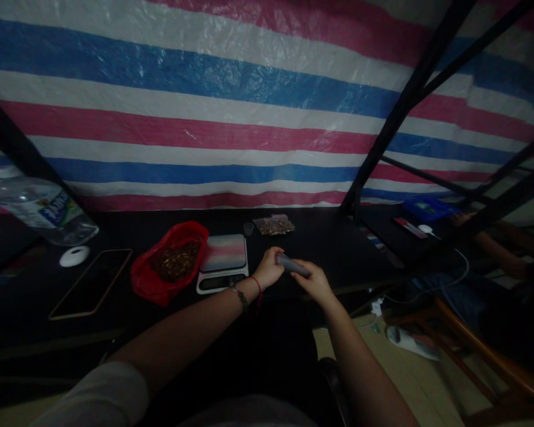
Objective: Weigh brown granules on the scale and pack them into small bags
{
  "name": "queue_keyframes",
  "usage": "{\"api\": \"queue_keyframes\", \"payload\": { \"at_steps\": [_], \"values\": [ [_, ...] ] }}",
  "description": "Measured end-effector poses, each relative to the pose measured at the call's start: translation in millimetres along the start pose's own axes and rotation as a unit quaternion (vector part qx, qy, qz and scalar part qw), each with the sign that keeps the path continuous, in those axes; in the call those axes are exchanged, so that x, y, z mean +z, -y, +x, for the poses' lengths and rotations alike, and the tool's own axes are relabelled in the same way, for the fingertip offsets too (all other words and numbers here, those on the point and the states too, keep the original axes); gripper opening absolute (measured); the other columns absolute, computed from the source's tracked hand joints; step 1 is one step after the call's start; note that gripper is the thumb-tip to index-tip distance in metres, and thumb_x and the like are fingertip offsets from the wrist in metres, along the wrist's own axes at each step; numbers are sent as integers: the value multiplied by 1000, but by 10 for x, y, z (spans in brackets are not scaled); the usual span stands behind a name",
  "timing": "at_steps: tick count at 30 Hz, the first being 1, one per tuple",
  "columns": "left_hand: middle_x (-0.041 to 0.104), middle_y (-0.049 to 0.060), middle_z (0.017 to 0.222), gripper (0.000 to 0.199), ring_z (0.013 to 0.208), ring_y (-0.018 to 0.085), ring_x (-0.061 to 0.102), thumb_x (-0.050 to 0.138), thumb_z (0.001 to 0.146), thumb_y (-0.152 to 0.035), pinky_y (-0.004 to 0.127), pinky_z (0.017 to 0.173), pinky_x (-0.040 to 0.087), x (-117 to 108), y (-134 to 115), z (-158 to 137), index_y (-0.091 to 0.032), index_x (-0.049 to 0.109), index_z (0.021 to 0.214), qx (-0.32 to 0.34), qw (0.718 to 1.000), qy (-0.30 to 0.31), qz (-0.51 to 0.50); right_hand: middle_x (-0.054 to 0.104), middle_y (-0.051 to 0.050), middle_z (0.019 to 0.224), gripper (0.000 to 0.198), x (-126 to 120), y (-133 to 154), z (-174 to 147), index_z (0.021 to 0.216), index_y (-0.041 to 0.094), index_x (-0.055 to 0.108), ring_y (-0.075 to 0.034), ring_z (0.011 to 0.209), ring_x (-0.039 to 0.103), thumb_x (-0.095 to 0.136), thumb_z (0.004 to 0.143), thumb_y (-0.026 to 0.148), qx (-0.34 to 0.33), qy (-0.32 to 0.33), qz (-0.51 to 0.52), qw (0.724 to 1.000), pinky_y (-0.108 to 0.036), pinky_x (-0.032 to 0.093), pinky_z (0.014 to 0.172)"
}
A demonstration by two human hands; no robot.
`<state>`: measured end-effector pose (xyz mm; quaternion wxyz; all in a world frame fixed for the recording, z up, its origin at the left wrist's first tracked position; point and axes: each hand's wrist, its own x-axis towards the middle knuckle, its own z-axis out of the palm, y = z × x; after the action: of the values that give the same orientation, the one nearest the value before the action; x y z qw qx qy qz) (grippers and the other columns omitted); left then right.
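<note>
Nearby, a scale (pixel 225 254) and a red bag (pixel 148 274) stood at left; the left hand (pixel 269 268) and the right hand (pixel 317 281) together grasped a grey tube (pixel 292 265) above the black table (pixel 342 246).

The rear wall (pixel 231 139) is formed by sheeting striped in pinkish red, white and blue; creases and dull glare are noted on its surface. It is crossed at right by dark frame bars (pixel 385 142). A black tabletop (pixel 329 237) is placed along its foot. Pale tan floor (pixel 409 379) and a brown wooden chair (pixel 493 351) are observed at lower right. The room is dimly lit.
</note>
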<state>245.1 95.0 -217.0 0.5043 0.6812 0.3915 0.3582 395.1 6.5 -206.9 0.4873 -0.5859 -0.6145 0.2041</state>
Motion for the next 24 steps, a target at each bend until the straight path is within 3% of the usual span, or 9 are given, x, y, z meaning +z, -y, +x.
{"api": "queue_keyframes", "payload": {
  "at_steps": [6, 11, 16, 19, 22, 24],
  "values": [
    [56, 3, 93, 54, 85, 16, 54, 50, 57, 4, 26, 76, 42, 1, -34, 27, -15, 51, 107, -1, 998, 65, -8, 71, -4, 100, 30, 7, 19, -6, 98, 25, 71, -24, 95, 64, 65, 70, 33, 41, 24, 50, 998, -41, 46, 91],
    [55, 1, 81, 24, 83, 16, 52, 51, 66, -4, 27, 78, 42, -66, -119, 37, -15, 57, 86, 7, 994, 86, 71, 73, -4, 91, 24, -19, -24, -20, 90, 24, 73, -25, 86, 66, 63, 71, 35, 64, -2, 64, 996, -41, 49, 84],
    [57, 2, 81, 12, 79, 17, 53, 53, 75, -13, 29, 76, 43, -99, -176, -4, -15, 57, 85, -1, 991, 103, 91, 71, -6, 97, 29, -35, -15, -10, 94, 21, 72, -23, 91, 64, 65, 70, 35, 71, -37, 82, 993, -37, 48, 85],
    [61, 6, 88, 24, 81, 18, 56, 63, 70, -18, 29, 77, 44, -134, -298, -41, -13, 58, 94, -6, 991, 116, 73, 71, -7, 90, 28, -42, -44, 32, 90, 18, 71, -23, 82, 64, 60, 73, 37, 95, -71, 53, 991, -35, 49, 78],
    [64, 10, 101, 50, 91, 19, 59, 70, 64, -16, 28, 81, 44, -419, -613, -141, -15, 56, 112, -12, 991, 135, -18, 69, -8, 87, 28, -80, -119, 78, 92, 18, 70, -24, 82, 62, 59, 73, 35, 112, -108, -63, 986, -38, 46, 81],
    [66, 9, 101, 43, 91, 19, 61, 69, 66, -21, 27, 79, 46, -841, -899, -307, -18, 62, 108, -24, 977, 204, -59, 68, -11, 96, 30, -113, -144, 93, 97, 18, 69, -27, 95, 58, 61, 71, 32, 91, -139, -166, 972, -43, 40, 90]
  ]
}}
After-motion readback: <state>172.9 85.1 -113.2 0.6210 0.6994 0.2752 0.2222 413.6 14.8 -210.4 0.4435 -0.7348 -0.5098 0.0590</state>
